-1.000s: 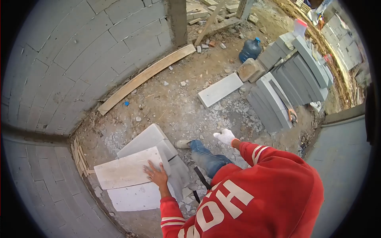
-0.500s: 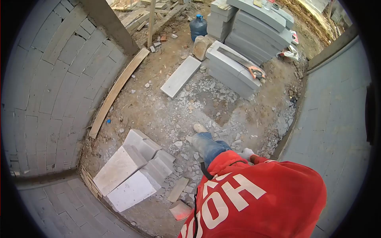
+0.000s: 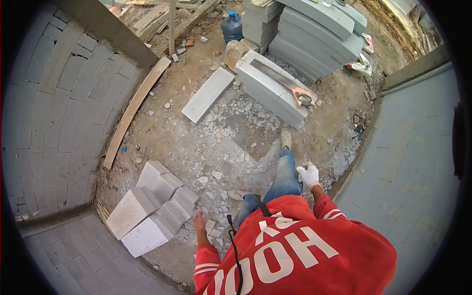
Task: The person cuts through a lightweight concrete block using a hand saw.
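Observation:
My left hand (image 3: 199, 221), bare, hangs beside the stacked grey-white blocks (image 3: 164, 225) at the lower left. Its fingers are small in view and loosely spread, and I see nothing in them. On my right hand (image 3: 309, 175) is a white glove. It is out in front of the right red sleeve, above the rubble-strewn ground, with thumb and fingers apart and nothing visible between them. Farther ahead, a handsaw (image 3: 303, 97) with an orange and black handle lies on top of upright grey blocks (image 3: 268, 93).
A single block (image 3: 208, 95) lies flat ahead. Block chips (image 3: 231, 129) litter the ground. Behind stand a tall block stack (image 3: 314, 46), a stone (image 3: 236, 54) and a blue water jug (image 3: 232, 28). A curved-looking plank (image 3: 133, 113) leans by the left wall (image 3: 64, 113); another wall (image 3: 408, 167) rises at right.
My right foot has stepped forward toward the saw and blocks. My left hand has come into view beside the block pile, and my gloved right hand has swung out clear of my body.

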{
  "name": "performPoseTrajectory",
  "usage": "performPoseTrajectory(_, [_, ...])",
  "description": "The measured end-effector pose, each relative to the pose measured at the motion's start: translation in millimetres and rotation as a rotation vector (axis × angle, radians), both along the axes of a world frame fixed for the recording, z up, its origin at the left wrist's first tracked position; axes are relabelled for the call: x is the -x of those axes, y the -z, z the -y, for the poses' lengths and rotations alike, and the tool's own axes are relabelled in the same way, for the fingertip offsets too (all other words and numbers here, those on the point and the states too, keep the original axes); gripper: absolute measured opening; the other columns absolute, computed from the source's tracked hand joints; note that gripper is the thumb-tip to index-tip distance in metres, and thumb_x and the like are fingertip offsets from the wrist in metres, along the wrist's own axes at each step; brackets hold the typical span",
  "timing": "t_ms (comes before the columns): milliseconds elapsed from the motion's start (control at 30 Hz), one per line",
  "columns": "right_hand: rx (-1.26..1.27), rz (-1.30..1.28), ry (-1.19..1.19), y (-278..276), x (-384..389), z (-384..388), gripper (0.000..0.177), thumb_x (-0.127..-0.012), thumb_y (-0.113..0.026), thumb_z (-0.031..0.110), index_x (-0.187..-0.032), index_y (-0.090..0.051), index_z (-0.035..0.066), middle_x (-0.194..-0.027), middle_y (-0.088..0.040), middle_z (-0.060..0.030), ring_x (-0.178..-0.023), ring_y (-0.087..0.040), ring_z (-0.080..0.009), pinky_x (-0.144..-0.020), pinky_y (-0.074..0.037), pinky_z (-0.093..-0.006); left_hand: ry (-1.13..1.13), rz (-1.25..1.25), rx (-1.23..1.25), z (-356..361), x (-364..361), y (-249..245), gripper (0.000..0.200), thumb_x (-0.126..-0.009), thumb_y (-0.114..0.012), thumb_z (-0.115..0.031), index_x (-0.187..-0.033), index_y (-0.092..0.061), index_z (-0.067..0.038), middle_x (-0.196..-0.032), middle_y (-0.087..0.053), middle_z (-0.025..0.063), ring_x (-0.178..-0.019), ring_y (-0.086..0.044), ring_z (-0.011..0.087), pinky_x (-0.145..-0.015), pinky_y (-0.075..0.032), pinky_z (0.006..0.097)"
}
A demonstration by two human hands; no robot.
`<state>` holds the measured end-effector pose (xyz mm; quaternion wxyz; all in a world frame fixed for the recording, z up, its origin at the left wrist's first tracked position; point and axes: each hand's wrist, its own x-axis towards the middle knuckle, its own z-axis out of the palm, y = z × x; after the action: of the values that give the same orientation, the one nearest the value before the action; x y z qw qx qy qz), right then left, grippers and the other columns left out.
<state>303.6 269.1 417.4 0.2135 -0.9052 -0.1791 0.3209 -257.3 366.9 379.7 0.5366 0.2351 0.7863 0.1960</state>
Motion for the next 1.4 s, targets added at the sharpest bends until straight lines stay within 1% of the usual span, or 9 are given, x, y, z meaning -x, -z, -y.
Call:
performPoseTrajectory(233, [-0.002,-0.027,-0.116,39,-179,-66,0.041,-0.082,-0.079,0.035,-0.103,-0.074,0.001,-0.099,-0.075,-0.0226,-0.097,-0.073,-0.0343,-0.089,-0.055,-0.0415,0.026,-0.082,-0.081,-92,-199,-1,0.031,-0.099,-0.064,-0.022,-0.126,-0.066,-0.005,-0.103,-0.073,0.0113,-0.09,-0.073,0.0234,-0.069,-0.055,0.0346])
performPoseTrajectory(367, [0.115,-0.072,-0.176,31,-250,-113,0.045,-0.081,-0.079,0.04,-0.104,-0.073,0.002,-0.102,-0.075,-0.0238,-0.1,-0.072,-0.0374,-0.091,-0.055,-0.0432,0.756,-0.167,-0.236,-90,-331,-19,0.039,-0.095,-0.072,-0.021,-0.128,-0.065,-0.001,-0.11,-0.074,0.0176,-0.101,-0.073,0.0268,-0.087,-0.056,0.0371])
performPoseTrajectory(467, [0.157,-0.057,-0.242,35,-287,-150,0.046,-0.081,-0.079,0.041,-0.106,-0.074,0.002,-0.103,-0.075,-0.0232,-0.102,-0.071,-0.0386,-0.091,-0.055,-0.0443,0.719,-0.101,-0.234,-85,-388,-34,0.043,-0.093,-0.074,-0.021,-0.13,-0.065,-0.001,-0.113,-0.074,0.0192,-0.103,-0.073,0.0293,-0.093,-0.055,0.0394])
performPoseTrajectory(700, [0.131,-0.076,-0.316,45,-301,-222,0.043,-0.081,-0.077,0.041,-0.104,-0.077,0.004,-0.102,-0.075,-0.0232,-0.102,-0.072,-0.0369,-0.091,-0.055,-0.0428,0.658,-0.193,-0.26,-47,-362,-5,0.041,-0.094,-0.073,-0.02,-0.13,-0.065,-0.002,-0.117,-0.073,0.017,-0.1,-0.073,0.0293,-0.086,-0.058,0.0403])
performPoseTrajectory(767, [0.144,-0.158,-0.364,37,-292,-244,0.045,-0.081,-0.076,0.042,-0.106,-0.077,0.005,-0.103,-0.075,-0.0222,-0.103,-0.072,-0.0368,-0.091,-0.055,-0.0431,0.028,0.016,0.122,-41,-354,-11,0.035,-0.096,-0.071,-0.019,-0.127,-0.066,-0.003,-0.121,-0.071,0.0164,-0.092,-0.074,0.0289,-0.074,-0.059,0.0393])
performPoseTrajectory(933, [-0.002,-0.101,-0.444,40,-256,-252,0.039,-0.081,-0.077,0.041,-0.104,-0.078,0.009,-0.103,-0.075,-0.0197,-0.1,-0.072,-0.0369,-0.089,-0.055,-0.0407,-0.084,-0.04,0.276,-17,-336,-10,0.03,-0.098,-0.066,-0.02,-0.122,-0.066,-0.003,-0.111,-0.073,0.0155,-0.085,-0.074,0.0269,-0.067,-0.059,0.0369])
performPoseTrajectory(1100, [-0.01,-0.119,-0.265,29,-245,-258,0.038,-0.083,-0.079,0.037,-0.101,-0.076,0.004,-0.096,-0.076,-0.0205,-0.095,-0.072,-0.0354,-0.088,-0.055,-0.0418,0.451,-0.035,0.246,-55,-328,67,0.036,-0.095,-0.068,-0.023,-0.126,-0.066,-0.005,-0.112,-0.073,0.0128,-0.087,-0.073,0.0242,-0.07,-0.06,0.0383])
performPoseTrajectory(1200, [0.024,-0.166,-0.266,40,-254,-242,0.039,-0.083,-0.079,0.037,-0.101,-0.076,0.003,-0.095,-0.076,-0.02,-0.094,-0.073,-0.0343,-0.088,-0.055,-0.0406,0.216,0.043,0.093,-138,-384,20,0.034,-0.094,-0.073,-0.019,-0.123,-0.069,-0.002,-0.105,-0.074,0.0142,-0.084,-0.073,0.0218,-0.071,-0.056,0.0323])
performPoseTrajectory(1400, [0.106,-0.165,-0.24,46,-260,-218,0.038,-0.082,-0.079,0.037,-0.097,-0.076,0.002,-0.094,-0.076,-0.0194,-0.092,-0.074,-0.0341,-0.085,-0.056,-0.0403,0.43,-0.089,-0.208,-249,-439,-23,0.034,-0.098,-0.068,-0.02,-0.127,-0.067,-0.003,-0.103,-0.075,0.013,-0.088,-0.074,0.0214,-0.081,-0.055,0.0328])
